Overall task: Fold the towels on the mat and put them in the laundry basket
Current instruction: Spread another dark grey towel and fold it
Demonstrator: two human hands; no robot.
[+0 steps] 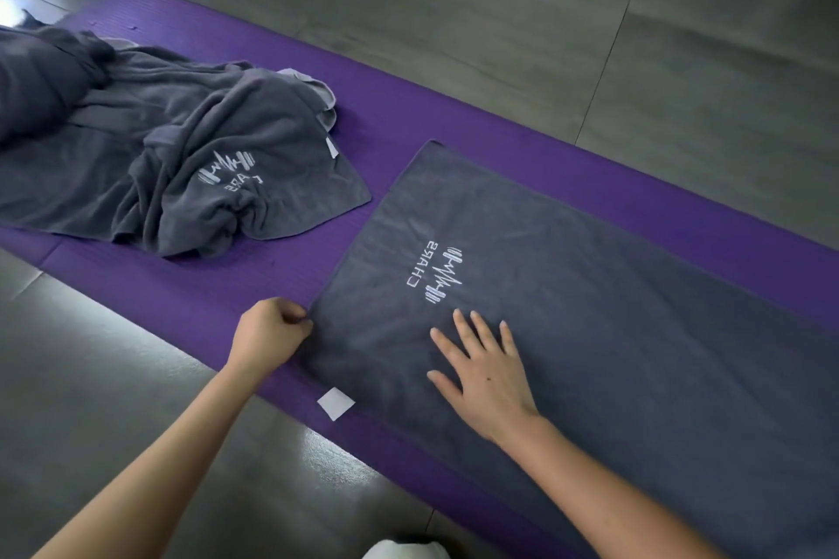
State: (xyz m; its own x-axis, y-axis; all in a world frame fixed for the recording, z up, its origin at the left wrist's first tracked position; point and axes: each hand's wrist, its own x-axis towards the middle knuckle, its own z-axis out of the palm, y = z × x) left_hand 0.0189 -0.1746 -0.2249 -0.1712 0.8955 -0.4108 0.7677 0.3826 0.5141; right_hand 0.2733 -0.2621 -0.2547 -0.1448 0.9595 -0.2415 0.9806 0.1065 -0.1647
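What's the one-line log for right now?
left hand: pinches flat towel edge | right hand: rests flat on it | crumpled towels: unfolded

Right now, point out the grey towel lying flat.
The towel at the right, smooth, logo fully showing; the other towel lies crumpled in a heap at left.

Soft daylight, upper-left glare, wide-angle bending
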